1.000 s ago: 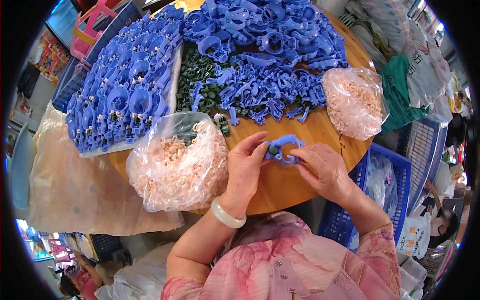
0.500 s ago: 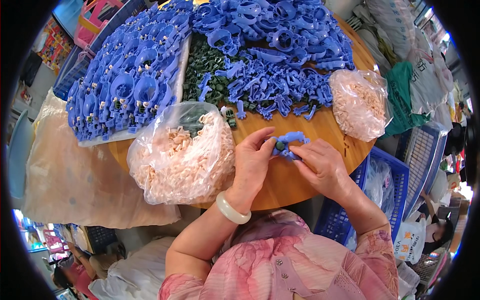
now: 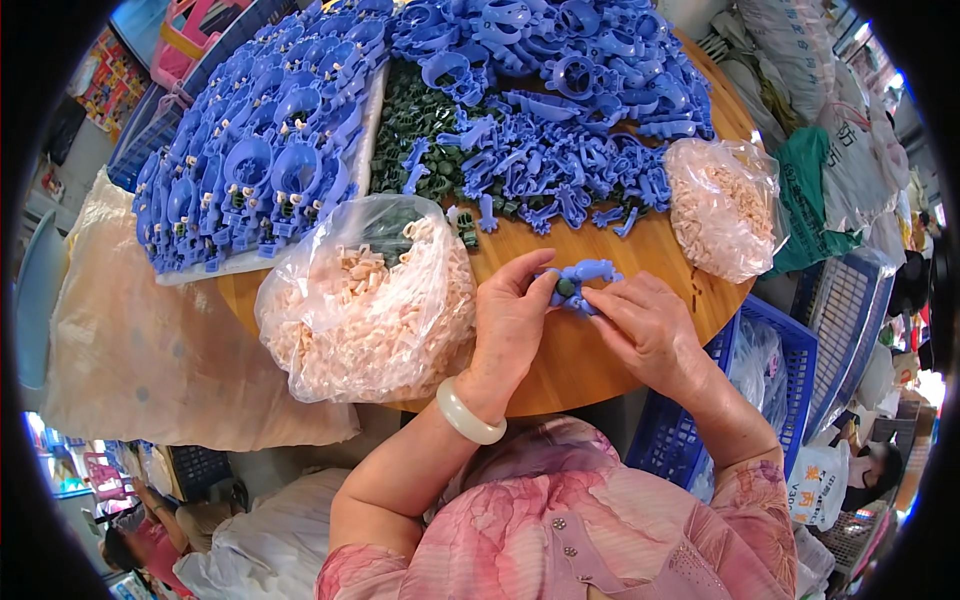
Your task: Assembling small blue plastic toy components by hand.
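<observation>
Seen from above, a round wooden desk (image 3: 590,370) crowded with small plastic parts

Near centre, slightly toward 3 o'clock: left hand (image 3: 512,318) and right hand (image 3: 648,328) meeting over the bare wood, together grasping a small blue plastic piece (image 3: 585,283) with a dark green part set into it, pinched between thumb and fingertips of both hands, held just above the desk edge nearest the person

On the left wrist, a pale bangle (image 3: 466,414)

At 9 o'clock of the hands, touching the left hand: a clear bag of pale pink parts (image 3: 370,305), open at the top, bulging

At 2 o'clock of the hands, near the desk rim: a second, smaller clear bag of pink parts (image 3: 722,205)

At 12 o'clock: a loose heap of blue plastic pieces (image 3: 560,110) spread across the far half of the desk, with a pile of dark green parts (image 3: 415,135) just beside it toward 11 o'clock

At 10 o'clock: a tray of assembled blue pieces (image 3: 255,160) stacked in rows, reaching past the desk rim

At 4 o'clock, below the desk: a blue plastic crate (image 3: 745,400)

At 8 o'clock, beside the desk: a large tan sack (image 3: 150,350)

At 6 o'clock: pink floral clothing (image 3: 570,530) of the person
</observation>
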`<control>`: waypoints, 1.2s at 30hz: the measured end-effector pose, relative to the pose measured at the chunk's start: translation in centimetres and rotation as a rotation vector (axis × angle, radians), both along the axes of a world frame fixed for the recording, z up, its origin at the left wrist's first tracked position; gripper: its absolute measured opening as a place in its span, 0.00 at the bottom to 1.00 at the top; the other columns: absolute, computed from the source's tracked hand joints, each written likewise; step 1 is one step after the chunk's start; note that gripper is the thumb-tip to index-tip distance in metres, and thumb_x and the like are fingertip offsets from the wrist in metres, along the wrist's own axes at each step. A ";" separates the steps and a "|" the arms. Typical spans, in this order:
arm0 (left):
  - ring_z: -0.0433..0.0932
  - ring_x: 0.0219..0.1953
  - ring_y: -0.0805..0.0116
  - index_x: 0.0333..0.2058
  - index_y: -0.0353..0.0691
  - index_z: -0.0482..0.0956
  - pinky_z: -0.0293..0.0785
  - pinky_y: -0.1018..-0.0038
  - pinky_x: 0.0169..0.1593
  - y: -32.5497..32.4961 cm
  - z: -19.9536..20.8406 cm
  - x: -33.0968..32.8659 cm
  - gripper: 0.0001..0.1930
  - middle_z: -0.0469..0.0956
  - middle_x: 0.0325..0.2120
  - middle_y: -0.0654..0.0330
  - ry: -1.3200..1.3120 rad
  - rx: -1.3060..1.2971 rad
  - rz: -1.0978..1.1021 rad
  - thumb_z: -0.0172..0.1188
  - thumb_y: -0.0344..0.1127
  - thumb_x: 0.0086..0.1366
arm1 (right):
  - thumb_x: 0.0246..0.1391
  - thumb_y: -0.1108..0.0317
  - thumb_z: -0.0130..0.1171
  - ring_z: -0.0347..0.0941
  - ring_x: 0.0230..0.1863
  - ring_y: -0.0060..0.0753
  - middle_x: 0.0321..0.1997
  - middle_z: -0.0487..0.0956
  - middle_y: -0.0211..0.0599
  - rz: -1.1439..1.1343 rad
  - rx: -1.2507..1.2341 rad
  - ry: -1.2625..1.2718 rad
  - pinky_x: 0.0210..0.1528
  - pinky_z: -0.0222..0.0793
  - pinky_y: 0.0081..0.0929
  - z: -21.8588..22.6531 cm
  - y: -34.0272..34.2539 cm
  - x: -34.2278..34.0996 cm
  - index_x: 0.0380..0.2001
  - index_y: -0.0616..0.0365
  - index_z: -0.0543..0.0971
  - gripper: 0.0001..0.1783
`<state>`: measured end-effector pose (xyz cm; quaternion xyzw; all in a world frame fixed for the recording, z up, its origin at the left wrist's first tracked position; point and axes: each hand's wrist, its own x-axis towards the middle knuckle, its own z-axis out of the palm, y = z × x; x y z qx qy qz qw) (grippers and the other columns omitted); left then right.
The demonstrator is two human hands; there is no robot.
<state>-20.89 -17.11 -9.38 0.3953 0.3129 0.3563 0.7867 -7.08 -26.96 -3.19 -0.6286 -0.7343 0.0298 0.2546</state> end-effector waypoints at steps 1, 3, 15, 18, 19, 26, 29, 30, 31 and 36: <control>0.78 0.34 0.75 0.47 0.32 0.74 0.78 0.80 0.38 0.0 0.0 0.0 0.13 0.78 0.34 0.59 -0.002 0.002 0.001 0.54 0.25 0.63 | 0.43 0.74 0.61 0.73 0.36 0.39 0.33 0.76 0.35 0.005 0.002 -0.020 0.39 0.67 0.35 0.0 0.0 0.0 0.40 0.59 0.78 0.16; 0.78 0.34 0.76 0.47 0.32 0.74 0.78 0.80 0.38 0.0 -0.1 0.0 0.13 0.78 0.34 0.59 0.001 0.001 -0.001 0.54 0.25 0.63 | 0.43 0.73 0.61 0.73 0.36 0.38 0.33 0.76 0.34 0.014 0.012 -0.039 0.38 0.67 0.35 0.0 0.0 0.1 0.40 0.59 0.78 0.16; 0.75 0.31 0.77 0.47 0.30 0.74 0.73 0.83 0.35 -0.2 0.8 0.2 0.14 0.77 0.33 0.60 0.030 -0.051 0.029 0.54 0.24 0.62 | 0.43 0.74 0.61 0.72 0.36 0.37 0.34 0.77 0.33 0.043 0.014 -0.046 0.37 0.65 0.34 -0.2 0.1 0.6 0.41 0.57 0.78 0.17; 0.75 0.31 0.77 0.47 0.30 0.73 0.74 0.83 0.35 -0.2 0.8 0.2 0.14 0.77 0.33 0.60 0.037 -0.051 0.026 0.54 0.24 0.62 | 0.43 0.74 0.61 0.73 0.36 0.37 0.34 0.77 0.33 0.041 0.012 -0.030 0.37 0.65 0.34 -0.2 0.1 0.6 0.41 0.57 0.78 0.17; 0.75 0.31 0.77 0.47 0.29 0.73 0.74 0.83 0.35 -0.2 0.8 0.2 0.14 0.77 0.33 0.60 0.039 -0.049 0.024 0.54 0.24 0.62 | 0.43 0.74 0.61 0.73 0.36 0.37 0.34 0.77 0.33 0.039 0.010 -0.020 0.37 0.65 0.33 -0.2 0.0 0.6 0.41 0.57 0.78 0.17; 0.77 0.33 0.77 0.47 0.33 0.75 0.77 0.81 0.37 -0.1 0.1 0.2 0.13 0.78 0.34 0.60 0.017 -0.030 0.000 0.55 0.25 0.63 | 0.40 0.76 0.62 0.74 0.35 0.40 0.34 0.78 0.36 0.030 0.006 0.012 0.38 0.66 0.34 0.1 0.2 0.3 0.39 0.59 0.79 0.17; 0.78 0.32 0.77 0.47 0.33 0.75 0.78 0.81 0.37 -0.1 0.2 0.2 0.13 0.78 0.33 0.60 0.033 -0.020 0.001 0.55 0.25 0.63 | 0.40 0.76 0.62 0.74 0.35 0.40 0.34 0.78 0.36 0.024 -0.006 0.012 0.38 0.66 0.34 0.2 0.2 0.3 0.39 0.59 0.79 0.17; 0.78 0.32 0.77 0.47 0.33 0.75 0.78 0.81 0.37 -0.1 0.2 0.2 0.13 0.78 0.33 0.60 0.034 -0.020 0.002 0.55 0.25 0.63 | 0.40 0.76 0.62 0.74 0.35 0.40 0.34 0.78 0.36 0.031 -0.004 0.003 0.38 0.66 0.34 0.2 0.2 0.3 0.39 0.58 0.79 0.17; 0.78 0.32 0.76 0.47 0.33 0.75 0.78 0.80 0.37 -0.1 0.2 0.2 0.13 0.78 0.33 0.60 0.034 -0.021 0.003 0.55 0.25 0.63 | 0.40 0.76 0.62 0.74 0.35 0.40 0.33 0.78 0.36 0.038 -0.002 -0.007 0.37 0.66 0.34 0.3 0.2 0.3 0.39 0.58 0.79 0.17; 0.78 0.32 0.76 0.47 0.33 0.75 0.78 0.80 0.37 0.0 0.2 0.1 0.13 0.78 0.34 0.60 0.067 -0.016 -0.011 0.55 0.25 0.63 | 0.41 0.76 0.62 0.73 0.35 0.40 0.33 0.77 0.35 0.042 -0.022 -0.082 0.38 0.66 0.35 0.7 0.3 0.0 0.39 0.57 0.79 0.17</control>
